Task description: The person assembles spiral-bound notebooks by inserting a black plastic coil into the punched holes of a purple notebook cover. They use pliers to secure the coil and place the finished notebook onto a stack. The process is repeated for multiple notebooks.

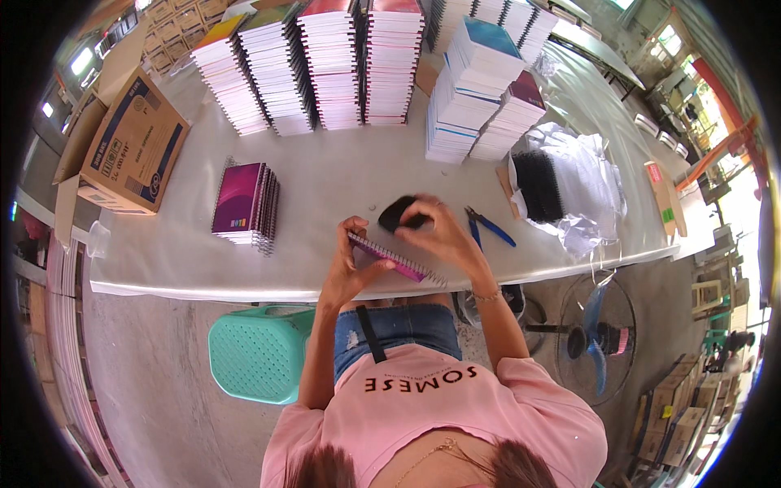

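Pinching a purple notebook [404, 267] near frame centre, the left hand [346, 276] has its thumb on the near side and fingers round the far side, closed snugly on it. Spine faces up, probably to keep the coil [386, 250] in sight and within the other hand's reach; coil end sticks out past the lower right corner of the cover. Right hand [439, 232] is just above, fingers bent in a narrow curl at a black pad [393, 214]; can't make out whether they touch or pinch it. Pliers [493, 231] lie just right of that hand, likely parked there for easy pickup. Centre left: small notebook pile [240, 195], seemingly set aside to leave working room. Right of centre: black coils [541, 187] on white wrap [582, 183], presumably in arm's reach on purpose. Upper left: carton [134, 146]. Along the top: tall stacks [329, 73], apparently kept back from the work area.
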`<act>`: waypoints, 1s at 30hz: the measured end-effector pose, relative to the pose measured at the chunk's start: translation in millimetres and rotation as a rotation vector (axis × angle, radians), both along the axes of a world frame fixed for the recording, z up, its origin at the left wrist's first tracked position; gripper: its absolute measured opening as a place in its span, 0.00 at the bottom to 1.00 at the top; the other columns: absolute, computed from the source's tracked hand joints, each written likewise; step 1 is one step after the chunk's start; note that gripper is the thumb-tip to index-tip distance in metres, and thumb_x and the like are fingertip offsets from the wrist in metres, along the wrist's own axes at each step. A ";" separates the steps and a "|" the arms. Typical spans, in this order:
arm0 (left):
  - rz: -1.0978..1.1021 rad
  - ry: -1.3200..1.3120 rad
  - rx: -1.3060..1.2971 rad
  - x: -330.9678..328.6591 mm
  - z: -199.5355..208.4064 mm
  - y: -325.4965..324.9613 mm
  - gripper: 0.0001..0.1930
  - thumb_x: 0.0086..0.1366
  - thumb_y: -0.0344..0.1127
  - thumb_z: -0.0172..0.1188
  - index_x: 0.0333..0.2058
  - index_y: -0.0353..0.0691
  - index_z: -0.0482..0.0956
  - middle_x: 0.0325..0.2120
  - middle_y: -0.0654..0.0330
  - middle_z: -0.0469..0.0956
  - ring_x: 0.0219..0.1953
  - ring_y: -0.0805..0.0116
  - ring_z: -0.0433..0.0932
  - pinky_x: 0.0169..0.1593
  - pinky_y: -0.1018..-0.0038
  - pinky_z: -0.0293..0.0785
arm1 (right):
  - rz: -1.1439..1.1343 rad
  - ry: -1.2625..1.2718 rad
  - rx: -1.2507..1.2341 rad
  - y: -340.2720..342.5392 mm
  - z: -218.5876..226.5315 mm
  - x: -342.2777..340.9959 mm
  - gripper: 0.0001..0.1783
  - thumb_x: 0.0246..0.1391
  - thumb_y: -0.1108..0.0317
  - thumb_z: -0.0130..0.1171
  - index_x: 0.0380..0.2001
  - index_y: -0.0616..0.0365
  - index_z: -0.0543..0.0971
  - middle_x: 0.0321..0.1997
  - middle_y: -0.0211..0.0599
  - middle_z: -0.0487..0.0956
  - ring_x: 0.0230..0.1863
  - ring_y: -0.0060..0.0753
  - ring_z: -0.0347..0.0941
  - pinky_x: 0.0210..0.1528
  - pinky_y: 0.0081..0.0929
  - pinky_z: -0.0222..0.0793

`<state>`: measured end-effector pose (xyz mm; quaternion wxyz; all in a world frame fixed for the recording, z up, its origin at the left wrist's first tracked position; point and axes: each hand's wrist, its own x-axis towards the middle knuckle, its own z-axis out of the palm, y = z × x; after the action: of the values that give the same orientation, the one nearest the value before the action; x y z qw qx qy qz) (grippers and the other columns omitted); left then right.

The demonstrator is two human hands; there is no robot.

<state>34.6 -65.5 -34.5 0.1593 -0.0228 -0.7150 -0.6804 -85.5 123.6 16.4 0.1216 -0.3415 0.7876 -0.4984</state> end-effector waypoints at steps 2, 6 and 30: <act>0.101 0.054 -0.122 -4.7 0.5 4.7 0.30 0.59 0.33 0.71 0.54 0.40 0.62 0.45 0.61 0.64 0.43 0.70 0.65 0.49 0.77 0.64 | -0.242 0.331 0.017 -1.2 -9.7 -9.1 0.26 0.47 0.63 0.72 0.50 0.54 0.76 0.59 0.49 0.72 0.57 0.52 0.69 0.60 0.40 0.64; 0.214 -0.057 0.030 -2.5 11.3 17.5 0.16 0.71 0.32 0.55 0.52 0.40 0.63 0.46 0.61 0.64 0.43 0.70 0.65 0.49 0.77 0.64 | -0.555 0.356 0.156 37.3 -33.6 -12.7 0.34 0.50 0.50 0.69 0.60 0.41 0.71 0.69 0.54 0.61 0.68 0.63 0.55 0.66 0.48 0.55; 0.400 0.003 -0.149 4.9 7.3 18.4 0.09 0.67 0.30 0.61 0.44 0.36 0.75 0.35 0.54 0.82 0.37 0.63 0.82 0.42 0.73 0.76 | -0.094 -1.199 -1.073 76.5 24.6 56.1 0.36 0.64 0.43 0.52 0.64 0.57 0.64 0.48 0.45 0.75 0.49 0.39 0.74 0.54 0.39 0.71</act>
<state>39.5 -47.1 -27.2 0.2903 0.1070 -0.7532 -0.5806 -29.4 200.1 41.0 0.3219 0.0056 0.2552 -0.9117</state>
